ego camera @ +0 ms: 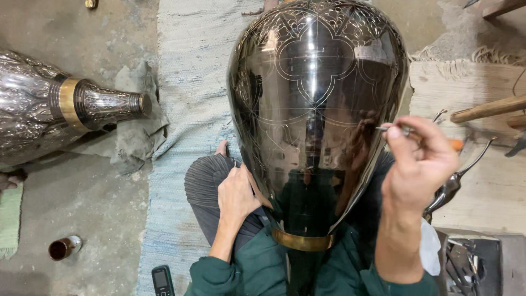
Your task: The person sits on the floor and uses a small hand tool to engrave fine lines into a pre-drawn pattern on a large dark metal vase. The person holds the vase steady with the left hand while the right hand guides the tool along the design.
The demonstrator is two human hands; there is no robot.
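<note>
Here's a big dark metal vase [316, 118] lying across the person's lap, its brass-ringed neck [303, 241] tucked in at the waist and its broad shoulder pointing away, so the long axis runs straight out from the body. The right hand [419, 164] is up at the vase's right flank, fingers pinched shut around a slim engraving tool [408, 133] with an orange handle end, and the metal tip points left, just at or barely off the polished wall. I can't tell whether it touches. That's the relation that counts: the vase surface lies immediately to the left of the tool tip, and the right hand is the nearer working hand.

The left hand [236, 194] sits low on the vase's left flank near the knee, fingers curled against the metal, steadying it; whether it holds anything small I can't make out.

Surface now: mirror-smooth, nearly black, showing the worker's own reflection, with fine scratched lines forming a lobed medallion and scale-like arches toward the far end.

Under it all, a pale blue woven mat [186, 82] on the concrete floor [82, 208]. To the left lies a second vase [66, 107], silver and heavily embossed, with a brass band. Near the lower left edge of the mat, a small phone [163, 280]; out on the floor, a little brown cup [64, 247]. To the right, a wooden board [482, 192] carries loose metal tools.
</note>
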